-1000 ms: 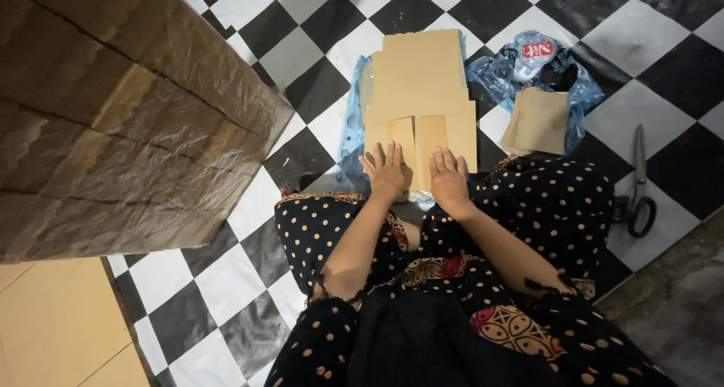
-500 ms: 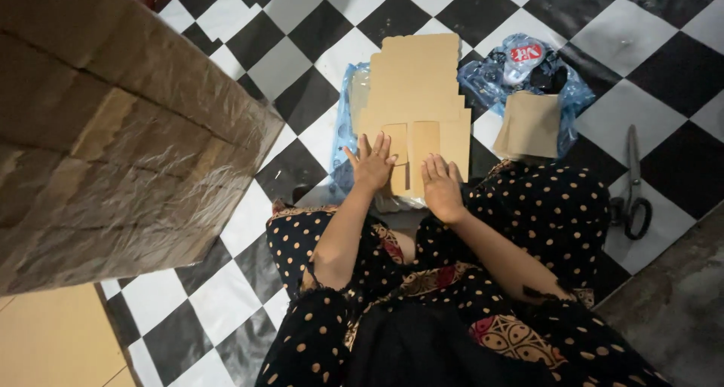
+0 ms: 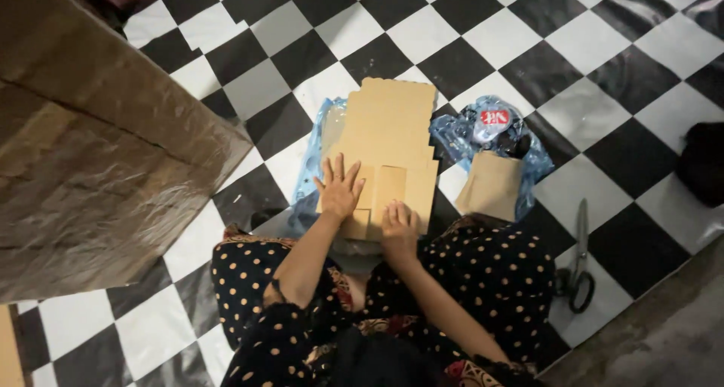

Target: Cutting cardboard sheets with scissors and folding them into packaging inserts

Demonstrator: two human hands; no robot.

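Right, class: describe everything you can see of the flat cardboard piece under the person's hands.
The flat cardboard piece is plain light brown, lying flat on the checkered floor over blue plastic wrap. Its far edge is scalloped; its near end is cut into narrow rectangular flaps. The left hand presses on it with fingers spread, and the right hand rests on the near flaps. It looks unfolded and uncreased beyond its cut lines. Its near edge reaches the person's lap.

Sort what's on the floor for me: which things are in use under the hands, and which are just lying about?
In use:
- flat cardboard cutout, with left hand and right hand pressed on its lower flaps
- blue plastic sheet beneath it

Lying about:
- scissors
- small cardboard piece on a blue plastic bag
- large cardboard box
- dark object at the right edge
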